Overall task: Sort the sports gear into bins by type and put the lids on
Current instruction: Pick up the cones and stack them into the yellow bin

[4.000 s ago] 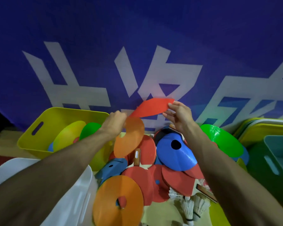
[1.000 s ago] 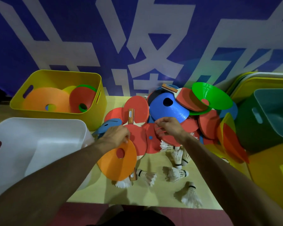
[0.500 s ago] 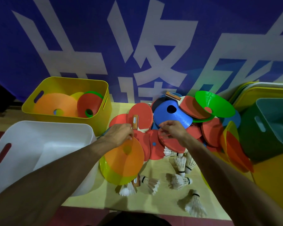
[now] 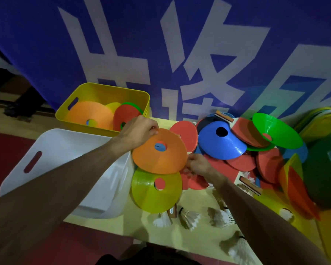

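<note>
Backdrop: blue banner [image 4: 180, 54] with large white characters, standing behind the fingers of both hands. Bench [image 4: 134, 224], pale wood, lies under both hands and carries the loose gear. White bin [image 4: 69, 150] sits left of and below the left fingers [image 4: 153, 129], just beside them; nothing can be made out inside it. Yellow bin [image 4: 107, 87] sits just beyond the left fingers and holds flat cones, a large orange one and a red one on top. Dark green bin [image 4: 321, 169] stands well to the right of the right fingers; its contents cannot be seen. Left hand [image 4: 139, 131]: fingers curled over the far left rim of the orange cone [image 4: 161, 159], holding it tilted and raised above the bench. Right hand [image 4: 198, 164]: fingers bent at the near right rim of that cone, over the red paddles [image 4: 187, 132]; whether they grip anything, cannot tell. Yellow-green cone [image 4: 151, 196] lies on the bench just below the held cone, partly covered by it. Blue cone [image 4: 218, 144] and green cone [image 4: 275, 129] rest on the paddle heap, beyond and right of the right fingers. Shuttlecocks [image 4: 189, 216] lie scattered on the bench nearer the camera than both hands.
</note>
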Demonstrator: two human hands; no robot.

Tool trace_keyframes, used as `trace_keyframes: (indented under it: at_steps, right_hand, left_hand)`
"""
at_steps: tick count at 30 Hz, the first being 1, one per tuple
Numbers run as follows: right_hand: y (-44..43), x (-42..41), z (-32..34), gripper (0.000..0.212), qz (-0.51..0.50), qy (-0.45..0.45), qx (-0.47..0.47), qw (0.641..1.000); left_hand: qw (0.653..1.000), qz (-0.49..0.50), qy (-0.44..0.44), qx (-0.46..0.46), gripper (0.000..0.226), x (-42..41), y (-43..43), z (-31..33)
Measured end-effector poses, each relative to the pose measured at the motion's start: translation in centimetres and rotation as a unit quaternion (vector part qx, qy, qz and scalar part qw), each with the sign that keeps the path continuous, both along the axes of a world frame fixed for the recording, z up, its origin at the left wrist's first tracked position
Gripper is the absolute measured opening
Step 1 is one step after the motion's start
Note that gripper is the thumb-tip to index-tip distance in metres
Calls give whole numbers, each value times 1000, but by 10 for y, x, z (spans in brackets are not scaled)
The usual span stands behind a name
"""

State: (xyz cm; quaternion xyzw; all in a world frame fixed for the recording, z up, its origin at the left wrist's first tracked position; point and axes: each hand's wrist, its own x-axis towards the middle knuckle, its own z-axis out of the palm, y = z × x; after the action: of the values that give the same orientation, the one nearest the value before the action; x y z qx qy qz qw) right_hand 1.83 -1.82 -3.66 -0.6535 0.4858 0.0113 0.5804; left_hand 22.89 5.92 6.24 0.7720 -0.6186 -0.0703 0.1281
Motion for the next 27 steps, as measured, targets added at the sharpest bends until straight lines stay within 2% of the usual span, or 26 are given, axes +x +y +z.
trace_keyframes:
  at_steps: [5, 8, 11, 16, 23, 25, 27]
  right_hand:
    - [16, 20, -9, 5, 59, 36, -35, 997]
    - [24, 27, -15, 22, 125, 95, -81, 984]
    - [28, 32, -13, 28, 176, 130, -126, 968]
    - [8, 36, 15, 32, 159, 100, -134, 973]
    - [-35, 44, 79, 32, 103, 74, -187, 974]
    - [-43, 49, 94, 29, 84, 77, -210, 971]
    - [-52, 58, 109, 26, 65, 75, -232, 968]
  left_hand:
    - [987, 115, 69, -84, 21, 28, 19, 6]
    - [964, 187, 125, -141, 19, 39, 28, 11]
    - [927, 244, 229, -168, 23, 46, 31, 13]
    - [852, 315, 369, -196, 32, 55, 24, 19]
    - [776, 347, 466, -246, 27, 66, 13, 37]
    - [765, 352, 473, -258, 26, 72, 12, 43]
    - [770, 345, 467, -265, 25, 80, 12, 49]
